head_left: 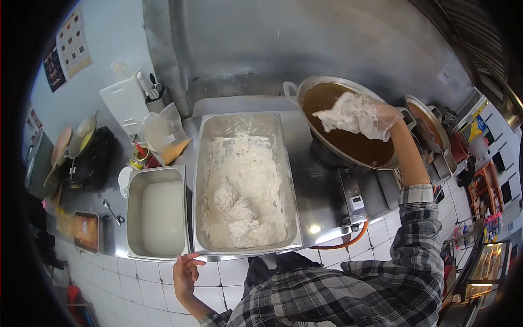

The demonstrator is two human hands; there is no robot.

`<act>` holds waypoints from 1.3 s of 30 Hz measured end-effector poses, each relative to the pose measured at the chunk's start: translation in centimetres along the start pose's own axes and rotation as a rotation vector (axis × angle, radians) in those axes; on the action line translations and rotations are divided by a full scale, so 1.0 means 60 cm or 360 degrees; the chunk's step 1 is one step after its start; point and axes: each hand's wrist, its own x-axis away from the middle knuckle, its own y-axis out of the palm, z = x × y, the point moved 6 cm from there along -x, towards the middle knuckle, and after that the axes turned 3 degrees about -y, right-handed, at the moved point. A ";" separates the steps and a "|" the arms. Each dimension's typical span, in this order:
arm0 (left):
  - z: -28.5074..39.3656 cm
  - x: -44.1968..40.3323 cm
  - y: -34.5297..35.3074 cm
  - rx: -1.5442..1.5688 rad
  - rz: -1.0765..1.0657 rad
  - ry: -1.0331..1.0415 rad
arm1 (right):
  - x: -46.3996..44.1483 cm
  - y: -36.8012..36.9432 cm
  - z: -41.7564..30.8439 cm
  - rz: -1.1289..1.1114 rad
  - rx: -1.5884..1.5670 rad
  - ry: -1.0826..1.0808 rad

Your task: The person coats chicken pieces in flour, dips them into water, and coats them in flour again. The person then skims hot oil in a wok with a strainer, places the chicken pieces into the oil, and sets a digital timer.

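My right hand [385, 121], in a clear plastic glove, grips a flour-coated piece of chicken [348, 114] above a wide pot of brown oil [332, 143]. Its fingertips are partly hidden by the ragged coating. At the counter's front edge, my left hand [186, 271] is bare and empty, fingers apart, just below the corner between two metal containers. The larger is a deep steel tray [292, 218] of white flour [245, 169], where more coated pieces [239, 220] lie toward the near end. Left of it stands a smaller steel pan [131, 218] holding a whitish liquid [163, 218].
A burner with a control box [355, 201] and orange hose [348, 240] sits below the pot. Another pot [422, 109] stands farther right. At left are a white cutting board [121, 103], a knife block [156, 101], a plastic bag [163, 131] and frying pans [81, 136].
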 end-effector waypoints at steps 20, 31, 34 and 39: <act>-0.005 0.072 -0.026 0.0056 0.0177 -0.0115 | -0.174 0.378 -0.128 -0.0147 0.0988 -0.1092; -0.048 0.161 -0.087 0.0094 0.0455 -0.0202 | -0.231 0.870 0.003 -0.0576 0.1404 -0.0603; -0.053 0.173 -0.100 0.0124 0.0493 -0.0199 | -0.294 0.861 0.107 -0.1075 0.1152 -0.1091; -0.039 0.165 -0.110 0.0137 0.0458 -0.0192 | -0.267 0.723 0.154 -0.0983 -0.1659 0.0365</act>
